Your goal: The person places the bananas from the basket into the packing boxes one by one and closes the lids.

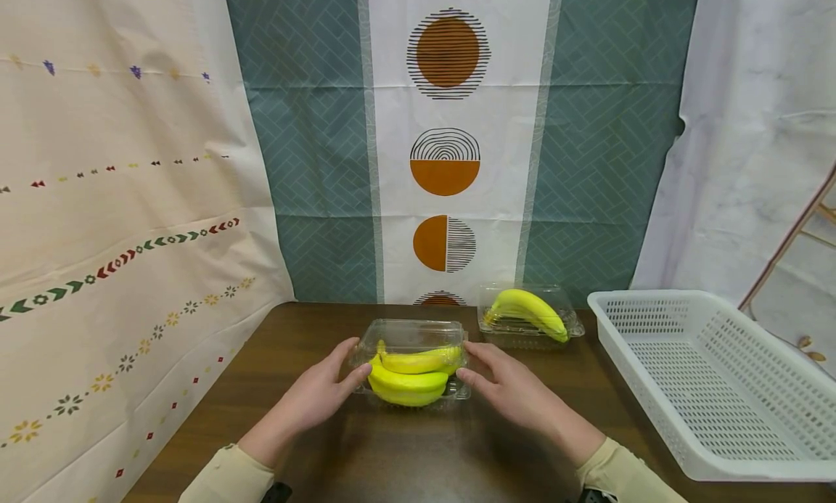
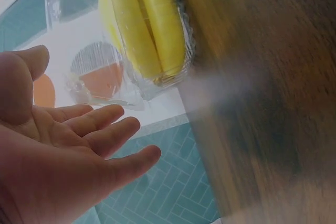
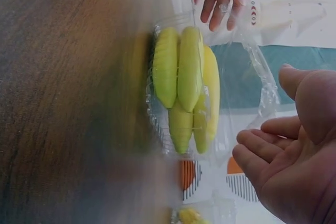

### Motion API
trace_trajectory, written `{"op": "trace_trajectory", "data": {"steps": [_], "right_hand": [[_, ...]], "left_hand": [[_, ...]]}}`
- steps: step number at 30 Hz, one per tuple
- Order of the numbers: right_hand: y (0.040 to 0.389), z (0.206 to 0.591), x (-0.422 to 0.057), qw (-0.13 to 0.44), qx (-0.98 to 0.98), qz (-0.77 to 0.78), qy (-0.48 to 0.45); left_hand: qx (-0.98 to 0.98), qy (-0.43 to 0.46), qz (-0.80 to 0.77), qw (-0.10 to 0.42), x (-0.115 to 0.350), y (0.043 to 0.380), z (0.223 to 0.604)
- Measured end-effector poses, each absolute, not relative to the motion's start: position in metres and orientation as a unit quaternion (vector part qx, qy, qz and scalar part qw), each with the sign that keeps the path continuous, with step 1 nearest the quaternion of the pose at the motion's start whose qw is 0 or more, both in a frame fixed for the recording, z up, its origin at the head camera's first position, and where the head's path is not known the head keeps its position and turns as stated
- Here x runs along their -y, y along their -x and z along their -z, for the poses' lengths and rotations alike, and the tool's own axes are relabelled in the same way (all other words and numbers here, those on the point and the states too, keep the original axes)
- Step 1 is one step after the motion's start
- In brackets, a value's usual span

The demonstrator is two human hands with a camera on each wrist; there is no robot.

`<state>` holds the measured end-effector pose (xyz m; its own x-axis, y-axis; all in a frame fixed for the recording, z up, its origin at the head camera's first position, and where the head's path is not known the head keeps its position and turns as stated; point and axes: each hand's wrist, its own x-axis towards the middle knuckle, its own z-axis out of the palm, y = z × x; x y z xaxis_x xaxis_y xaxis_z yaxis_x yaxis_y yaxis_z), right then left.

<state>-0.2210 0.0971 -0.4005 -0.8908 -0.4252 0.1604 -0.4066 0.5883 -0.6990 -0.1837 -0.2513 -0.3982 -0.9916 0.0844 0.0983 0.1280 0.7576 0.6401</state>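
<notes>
A clear plastic clamshell box (image 1: 418,331) with several yellow bananas (image 1: 406,389) in it sits on the brown table in front of me. Its transparent lid (image 3: 260,72) stands raised over the fruit in the right wrist view. At the box's left side is my left hand (image 1: 321,390), fingers straight and thumb spread. My right hand (image 1: 512,388) flanks the opposite side in the same way, fingertips close to the plastic. Both palms face the box, and neither wrist view shows fingers curled round it. In the left wrist view the bananas (image 2: 139,24) lie side by side.
A second clear box (image 1: 486,300), holding a yellow banana (image 1: 530,313), stands behind to the right. A white perforated basket (image 1: 708,387) occupies the table's right side. Patterned cloth (image 1: 451,111) hangs along the back edge, and more cloth (image 1: 130,271) borders the left.
</notes>
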Motion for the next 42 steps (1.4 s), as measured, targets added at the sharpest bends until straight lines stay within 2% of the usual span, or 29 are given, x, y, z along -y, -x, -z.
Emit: {"op": "trace_trajectory", "data": {"steps": [26, 42], "right_hand": [[0.221, 0.413, -0.095, 0.022, -0.898, 0.361, 0.25], [0.222, 0.42, -0.094, 0.005, -0.895, 0.358, 0.267]], "left_hand": [[0.947, 0.061, 0.316, 0.012, 0.253, 0.184, 0.412], [0.946, 0.064, 0.317, 0.019, 0.252, 0.185, 0.416]]}}
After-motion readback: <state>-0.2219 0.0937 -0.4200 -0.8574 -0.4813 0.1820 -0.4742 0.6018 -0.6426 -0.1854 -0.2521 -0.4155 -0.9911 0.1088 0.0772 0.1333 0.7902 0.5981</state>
